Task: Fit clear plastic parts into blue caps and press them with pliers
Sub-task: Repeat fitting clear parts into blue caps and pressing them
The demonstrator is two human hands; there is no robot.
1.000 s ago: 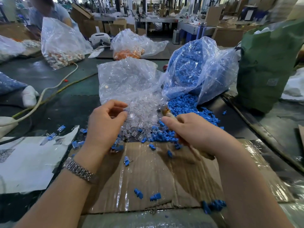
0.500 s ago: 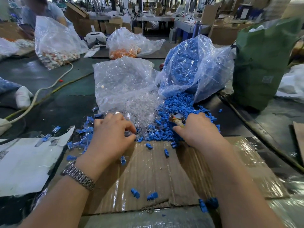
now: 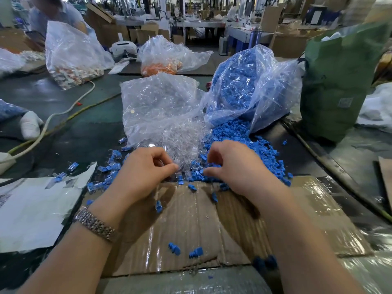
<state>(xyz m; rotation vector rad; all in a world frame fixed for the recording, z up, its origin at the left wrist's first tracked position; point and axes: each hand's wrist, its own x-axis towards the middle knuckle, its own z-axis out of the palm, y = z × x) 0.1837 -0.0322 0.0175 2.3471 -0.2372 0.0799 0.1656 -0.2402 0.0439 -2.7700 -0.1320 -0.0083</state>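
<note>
At the far edge of the cardboard sheet (image 3: 191,228), the clear plastic parts (image 3: 186,136) lie in a loose heap spilling from the mouth of a clear bag (image 3: 157,102). Touching that heap on its right, the blue caps (image 3: 235,134) spread from a second bag (image 3: 250,85) that is full of them. Stray caps lie on the cardboard nearer the person, and assembled pieces (image 3: 106,175) are scattered to the left of the heaps.

Left hand (image 3: 146,170): knuckles up, fingers curled, thumb and forefinger tips meeting at the near edge of the clear heap; whether a part is pinched between them cannot be told. Right hand (image 3: 235,164): just beside the left, over the seam where clear parts meet blue caps, fingers curled down into the pile; what it holds, if anything, cannot be told. A metal watch (image 3: 95,225) is on the left wrist.

Surface: a dark table (image 3: 80,132), with the cardboard wrapped in glossy film and a white sheet (image 3: 31,211) to its left. A white cable (image 3: 63,113) crosses the table. A green sack (image 3: 337,81) stands on the right. Farther back are a bag of orange pieces (image 3: 167,58) and a bag of mixed pale pieces (image 3: 72,56), with another person (image 3: 53,13) behind the latter. Room: a workshop with cartons and benches in the background, blurred.
</note>
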